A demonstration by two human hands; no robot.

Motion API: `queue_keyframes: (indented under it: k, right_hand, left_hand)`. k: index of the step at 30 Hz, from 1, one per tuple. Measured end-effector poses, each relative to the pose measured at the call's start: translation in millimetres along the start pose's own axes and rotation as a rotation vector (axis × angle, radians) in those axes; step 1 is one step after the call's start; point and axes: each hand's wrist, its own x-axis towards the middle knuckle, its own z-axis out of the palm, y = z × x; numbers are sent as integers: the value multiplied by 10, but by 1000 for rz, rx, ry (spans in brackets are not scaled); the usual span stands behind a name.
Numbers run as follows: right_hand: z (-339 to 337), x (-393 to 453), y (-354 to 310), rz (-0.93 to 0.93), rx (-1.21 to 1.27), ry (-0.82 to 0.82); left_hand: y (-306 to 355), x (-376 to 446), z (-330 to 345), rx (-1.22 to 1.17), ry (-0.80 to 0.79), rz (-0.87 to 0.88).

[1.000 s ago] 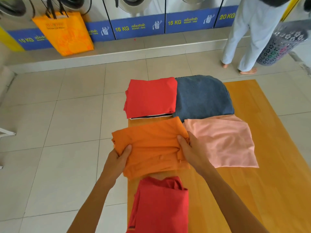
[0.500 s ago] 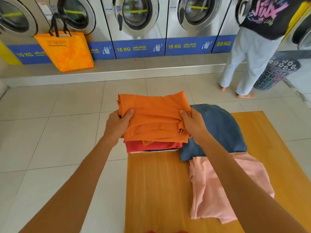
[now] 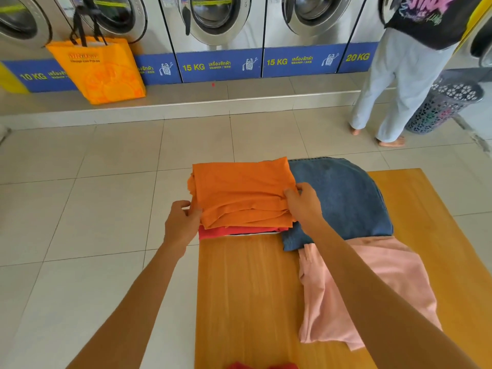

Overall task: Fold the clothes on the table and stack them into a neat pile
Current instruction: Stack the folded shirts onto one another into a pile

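Overhead, a wooden counter [image 3: 247, 294] with a warm, smooth grain fills the lower frame at a tiled self-service laundry, a row of steel front-loading washers [image 3: 218, 20] behind it. At the counter's far end lies a folded denim garment [image 3: 343, 198], heavy and rounded at its far edge, and nearer, touching it, a soft pink garment [image 3: 372, 288], loosely folded and rumpled. Left of the denim, a folded orange shirt [image 3: 242, 190], thin knit with layered edges, rests on a folded red shirt [image 3: 215, 232] (only a near strip shows). The orange shirt's long axis runs left to right, squarely between the two hands. The left hand [image 3: 182, 222] cups its near left corner, fingers bent against the edge; the right hand [image 3: 303, 203] pinches its right edge, thumb on top, the grip closed on cloth. Both hands sit equally close, so squaring the shirt on the pile likely calls for an even nudge from each side. A scrap of red cloth [image 3: 262, 365] shows at the bottom edge.
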Motion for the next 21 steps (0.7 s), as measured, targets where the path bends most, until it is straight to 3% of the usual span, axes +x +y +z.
queue_keyframes:
  k: [4, 9, 15, 21]
  right_hand:
    - [-236, -427, 205, 16, 93, 16]
    - [-496, -1256, 664, 102, 174, -140]
    - [-658, -2335, 1119, 93, 24, -370]
    - [-599, -2956, 1424, 29, -214, -539]
  left_hand:
    - [-445, -645, -238, -34, 50, -55]
    - [-1121, -1682, -367, -65, -155, -172]
    - [-1446, -2693, -237, 12, -205, -211]
    - [-1732, -3171, -22, 207, -160, -104]
